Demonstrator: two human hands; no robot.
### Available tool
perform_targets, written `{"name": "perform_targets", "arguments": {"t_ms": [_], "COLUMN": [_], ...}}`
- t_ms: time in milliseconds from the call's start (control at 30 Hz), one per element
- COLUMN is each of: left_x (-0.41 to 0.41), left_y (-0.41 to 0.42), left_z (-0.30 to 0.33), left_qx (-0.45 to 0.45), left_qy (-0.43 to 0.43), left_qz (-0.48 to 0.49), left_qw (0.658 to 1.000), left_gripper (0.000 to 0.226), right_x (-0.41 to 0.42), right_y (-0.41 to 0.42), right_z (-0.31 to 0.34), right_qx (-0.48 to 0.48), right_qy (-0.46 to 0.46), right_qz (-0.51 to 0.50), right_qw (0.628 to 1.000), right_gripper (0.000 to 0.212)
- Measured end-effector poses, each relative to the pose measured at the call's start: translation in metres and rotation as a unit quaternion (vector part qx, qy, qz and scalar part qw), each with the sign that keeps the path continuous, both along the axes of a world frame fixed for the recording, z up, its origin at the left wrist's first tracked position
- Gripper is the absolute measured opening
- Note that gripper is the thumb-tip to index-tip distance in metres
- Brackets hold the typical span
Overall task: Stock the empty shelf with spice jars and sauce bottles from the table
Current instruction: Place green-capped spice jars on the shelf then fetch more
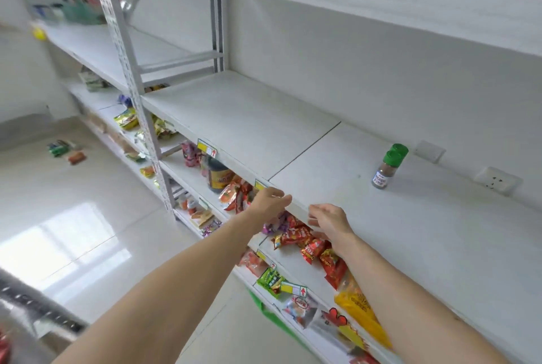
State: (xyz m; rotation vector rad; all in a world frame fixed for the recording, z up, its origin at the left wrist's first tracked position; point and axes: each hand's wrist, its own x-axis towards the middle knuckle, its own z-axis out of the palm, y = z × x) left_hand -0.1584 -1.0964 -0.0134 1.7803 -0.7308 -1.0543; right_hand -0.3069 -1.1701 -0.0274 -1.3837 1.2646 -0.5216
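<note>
**Hands empty at the shelf edge, two jars stocked**

Forearms reach up from the bottom of the view toward the front lip of the white shelf (293, 140). Left hand (268, 202) sits at that lip with fingers loosely curled and holding nothing; whether the fingertips actually touch the edge is hard to tell. Right hand (328, 221) is just beside it, a little lower, fingers relaxed and likewise empty. Below them, the next tier down carries red snack packets (311, 246) and a dark sauce jug (218, 177), goods that are not part of this job.

Farther in, toward the back wall on the right board of the shelf, stand two spice jars (388, 168) with green caps, upright and close together, one behind the other. Everything else on that tier is bare board. Wall sockets (497, 180) sit just behind the jars.

Judging by this, a placing step looks finished and the fetching step is in hand: most of the stocking is left. The table does not show clearly here, so the next move calls for turning away from the shelf, finding it, and gripping another jar or bottle to bring back and set beside the pair.
</note>
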Motion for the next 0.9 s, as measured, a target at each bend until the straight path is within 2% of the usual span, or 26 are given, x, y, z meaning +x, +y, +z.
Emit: {"name": "perform_targets", "arguments": {"t_ms": [233,300,567,900], "left_x": [0.024,0.027,0.029,0.005], "left_y": [0.13,0.171,0.313,0.501], "left_z": [-0.002,-0.008,-0.012,-0.01], "left_qx": [0.01,0.026,0.013,0.014], "left_qy": [0.006,0.014,0.052,0.041], "left_qz": [0.063,0.086,0.227,0.409], "left_qw": [0.998,0.996,0.972,0.912], "left_gripper": [0.01,0.019,0.026,0.036], "right_x": [0.039,0.048,0.085,0.121], "right_y": [0.1,0.133,0.248,0.404], "right_z": [-0.008,-0.01,-0.011,-0.014], "right_qx": [0.018,0.023,0.052,0.074], "right_qy": [-0.002,0.001,0.008,0.009], "right_qz": [0.074,0.103,0.243,0.429], "right_qw": [0.997,0.994,0.969,0.9], "right_gripper": [0.005,0.01,0.027,0.026]}}
